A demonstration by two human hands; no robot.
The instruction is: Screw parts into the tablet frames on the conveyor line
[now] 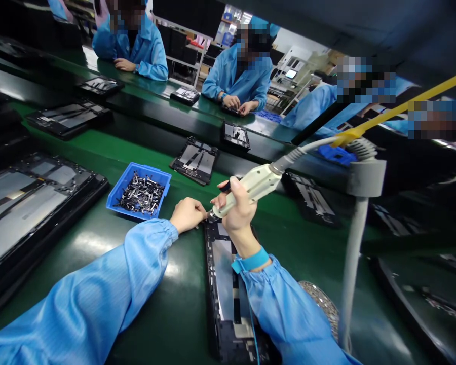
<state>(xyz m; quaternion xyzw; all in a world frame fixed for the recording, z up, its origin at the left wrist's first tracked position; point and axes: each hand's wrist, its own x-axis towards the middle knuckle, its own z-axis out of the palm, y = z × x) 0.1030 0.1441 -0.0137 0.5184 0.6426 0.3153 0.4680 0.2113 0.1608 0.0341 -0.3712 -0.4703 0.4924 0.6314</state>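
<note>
Nearest: blue sleeves (83,299) on both arms, over a dark green bench (163,314). Right wrist has a light blue band (253,261) with a thin cord running down from it.

Open-backed device (222,268) lies flat on the bench, long side running away from the camera, partly under the right forearm. Grey panels and dark strips exposed. Round dish of small metal bits (321,299) sits right of that forearm, partly hidden by it. Grey pipe (353,263) stands just past the dish.

Right hand (240,208): closed round a cream powered driver (256,187), thumb on top. Driver is tilted, nose down-left at the device's far end; can't tell if the bit touches. Cable leaves its back end, up to a yellow strap (414,101).

Left hand (189,214): at the device's far left corner, right by the driver nose. Fingers curled in; can't tell how tightly closed or whether they pinch anything.

Blue bin (112,198) just beyond the left hand, holding a heap of small metal parts (142,193). Bigger open device (26,203) off to the left.

Past that, another open unit (195,159) on a green strip. Far side: co-worker (239,71) in blue, both hands on a small unit.
</note>
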